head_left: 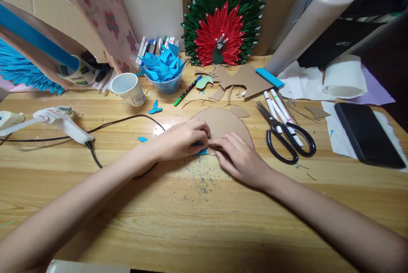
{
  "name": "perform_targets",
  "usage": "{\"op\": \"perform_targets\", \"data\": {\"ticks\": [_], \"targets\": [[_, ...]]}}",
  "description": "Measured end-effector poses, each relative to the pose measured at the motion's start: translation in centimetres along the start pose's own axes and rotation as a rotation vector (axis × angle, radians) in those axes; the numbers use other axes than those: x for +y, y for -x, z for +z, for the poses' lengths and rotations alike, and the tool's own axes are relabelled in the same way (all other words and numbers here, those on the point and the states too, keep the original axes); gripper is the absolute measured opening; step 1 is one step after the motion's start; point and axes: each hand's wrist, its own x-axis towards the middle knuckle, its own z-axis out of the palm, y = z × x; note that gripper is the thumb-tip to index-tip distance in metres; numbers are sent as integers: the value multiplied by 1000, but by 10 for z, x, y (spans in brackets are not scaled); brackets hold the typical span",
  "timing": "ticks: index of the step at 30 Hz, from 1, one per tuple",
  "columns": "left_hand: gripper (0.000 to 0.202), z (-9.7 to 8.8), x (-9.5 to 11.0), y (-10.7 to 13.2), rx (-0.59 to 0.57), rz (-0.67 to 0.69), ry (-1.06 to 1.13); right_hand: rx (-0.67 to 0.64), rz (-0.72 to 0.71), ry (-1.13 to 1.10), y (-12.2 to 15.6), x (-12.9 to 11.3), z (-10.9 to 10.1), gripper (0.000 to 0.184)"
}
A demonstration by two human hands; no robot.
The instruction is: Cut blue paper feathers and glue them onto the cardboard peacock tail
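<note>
A rounded brown cardboard piece lies on the wooden table in front of me. My left hand and my right hand meet at its near edge. Both have their fingers curled and pressed down on a small blue paper piece there, most of which is hidden under the fingertips. A spare folded blue paper piece lies a little behind my left hand, and a blue scrap sits to its left.
Black scissors and white markers lie right of the cardboard; a dark phone beyond them. A glue gun with its black cord is at left. A tipped paper cup, a tub of blue pieces and a red-green paper peacock stand behind.
</note>
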Motion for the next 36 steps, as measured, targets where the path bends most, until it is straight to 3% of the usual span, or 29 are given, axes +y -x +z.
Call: {"op": "perform_targets", "data": {"ticks": [36], "targets": [[16, 1, -3, -2, -35, 9, 55, 9, -4, 11, -2, 0, -1, 25]]}}
